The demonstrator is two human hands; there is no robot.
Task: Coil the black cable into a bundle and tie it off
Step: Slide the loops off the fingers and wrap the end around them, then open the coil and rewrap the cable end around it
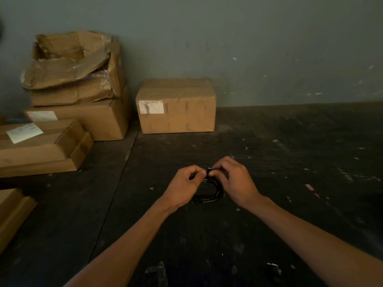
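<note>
**Pinched at the top of the coil**

Both hands are closed on the black cable [207,195]: the left hand [183,187] and right hand [234,181] meet fingertip to fingertip at its far edge. Below the pinch, the coiled loops rest on the dark floor [290,162]. The tie should be drawn snug while the loops are kept stacked. Beyond the grip, a cardboard box [176,105] bears a white label [150,107]; its print cannot be read.

**Dark floor, boxes along the wall**

The dark, scuffed floor [290,162] carries a sealed cardboard box [176,106] with a white label, well beyond the pinch point. Farther left of the grip sits a stack of cardboard boxes [83,112]. Flat cartons [41,150] lie nearer, left.
</note>
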